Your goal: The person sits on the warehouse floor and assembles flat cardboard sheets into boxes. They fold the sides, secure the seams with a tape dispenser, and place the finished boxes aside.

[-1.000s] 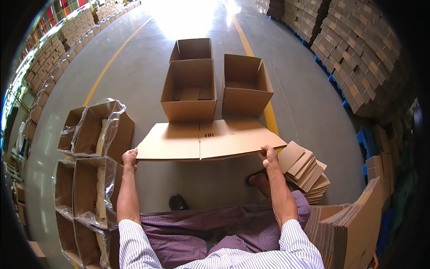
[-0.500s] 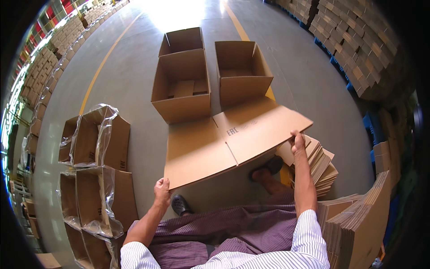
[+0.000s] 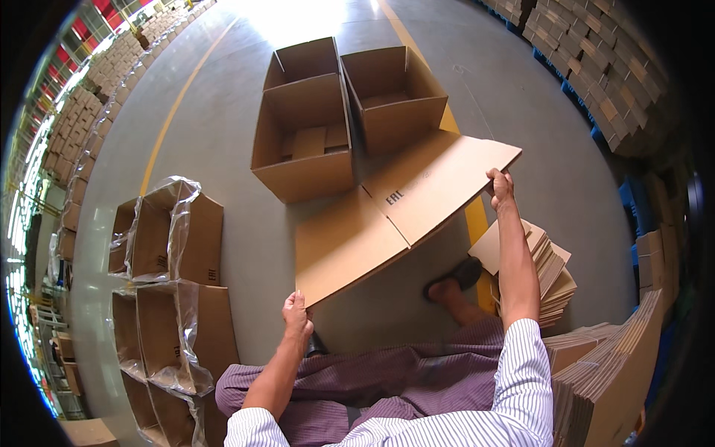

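Observation:
A flattened cardboard box (image 3: 346,242) is held out in front of me, slanting up toward the right. My left hand (image 3: 298,313) pinches its near left corner. My right hand (image 3: 502,188) grips the right end, thumb on top and higher than the left hand. Just beyond the cardboard stand open-topped boxes on the floor: one right box (image 3: 406,115), close against the side of a left box (image 3: 302,173), with another box (image 3: 307,58) behind that. The flattened box's far edge overlaps the right box's near side or touches it; I cannot tell which.
Open boxes with clear plastic liners (image 3: 186,246) stand in a row at left. To my right lie a pile of cardboard pieces (image 3: 547,276) and a stack of flattened boxes (image 3: 603,380). Stacked cardboard on blue pallets (image 3: 596,67) lines the far right.
My right hand has risen away from me, tilting the flattened box more steeply. My left hand has shifted slightly right. The right open box has turned and moved leftward and away, closing the gap beside it.

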Demonstrator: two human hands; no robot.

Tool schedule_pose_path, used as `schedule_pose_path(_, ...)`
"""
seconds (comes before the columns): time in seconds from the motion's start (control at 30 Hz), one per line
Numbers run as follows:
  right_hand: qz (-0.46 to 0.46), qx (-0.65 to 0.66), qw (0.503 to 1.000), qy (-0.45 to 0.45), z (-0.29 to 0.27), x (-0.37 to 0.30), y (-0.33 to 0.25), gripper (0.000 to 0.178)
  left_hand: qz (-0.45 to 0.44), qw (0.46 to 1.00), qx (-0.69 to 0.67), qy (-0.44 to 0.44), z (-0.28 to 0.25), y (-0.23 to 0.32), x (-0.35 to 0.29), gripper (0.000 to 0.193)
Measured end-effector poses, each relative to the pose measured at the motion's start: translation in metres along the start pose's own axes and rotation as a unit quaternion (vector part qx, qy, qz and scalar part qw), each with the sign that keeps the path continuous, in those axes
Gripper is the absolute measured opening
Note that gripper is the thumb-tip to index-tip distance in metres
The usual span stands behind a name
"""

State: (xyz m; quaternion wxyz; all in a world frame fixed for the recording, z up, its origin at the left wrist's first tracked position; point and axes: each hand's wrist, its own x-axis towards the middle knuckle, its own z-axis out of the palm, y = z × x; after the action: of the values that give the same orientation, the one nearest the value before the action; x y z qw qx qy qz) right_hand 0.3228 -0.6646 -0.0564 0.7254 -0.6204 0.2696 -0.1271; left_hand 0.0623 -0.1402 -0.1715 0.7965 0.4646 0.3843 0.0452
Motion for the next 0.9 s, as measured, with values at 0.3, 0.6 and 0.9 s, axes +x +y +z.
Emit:
schedule_pose_path(0.3, 0.038, 0.019, 0.999, -0.001, -0.042, -0.059, 0.052, 0.023, 0.044, 0.998, 0.020, 0.041, -0.047, 0.003, -0.043, 0.024)
schedule_pose_path(0.6, 0.096, 0.165, 0.980, -0.057, -0.050, -0.130, 0.103, 0.026, 0.169, 0.984, 0.061, -0.019, -0.100, 0.096, -0.066, 0.026)
schedule_pose_path(0.9, -0.024, 0.138, 0.989, -0.056, -0.044, -0.092, 0.041, 0.028, -0.050, 0.997, 0.029, -0.057, -0.056, 0.073, -0.162, 0.024)
